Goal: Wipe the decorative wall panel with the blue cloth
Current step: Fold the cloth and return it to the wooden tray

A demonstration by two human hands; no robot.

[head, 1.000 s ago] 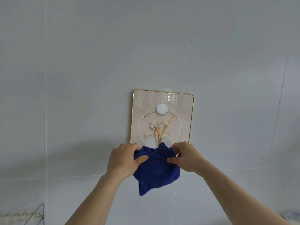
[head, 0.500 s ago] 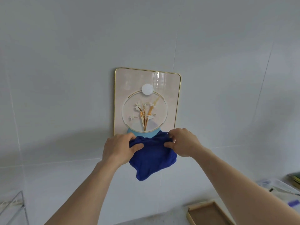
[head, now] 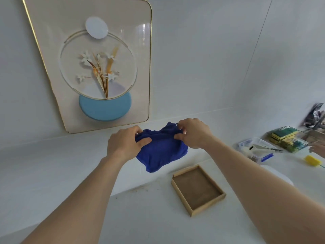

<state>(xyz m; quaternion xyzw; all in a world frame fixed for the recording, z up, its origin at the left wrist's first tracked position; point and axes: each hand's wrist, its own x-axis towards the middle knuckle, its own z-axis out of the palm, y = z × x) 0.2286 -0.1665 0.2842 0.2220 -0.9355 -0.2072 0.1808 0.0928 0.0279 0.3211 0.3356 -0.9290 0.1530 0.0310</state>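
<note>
Left hand (head: 125,144) thumb and fingers pinch left top edge of blue cloth (head: 161,152); right hand (head: 194,132) fingertips pinch right top edge. Cloth hangs bunched between hands, below decorative wall panel (head: 98,64), not touching it. Wooden tray (head: 198,189) on white counter (head: 149,217) beneath cloth.

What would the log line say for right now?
left hand: holding cloth | right hand: holding cloth | cloth: bunched, below wall panel, not touching it | wooden tray: on counter
</note>
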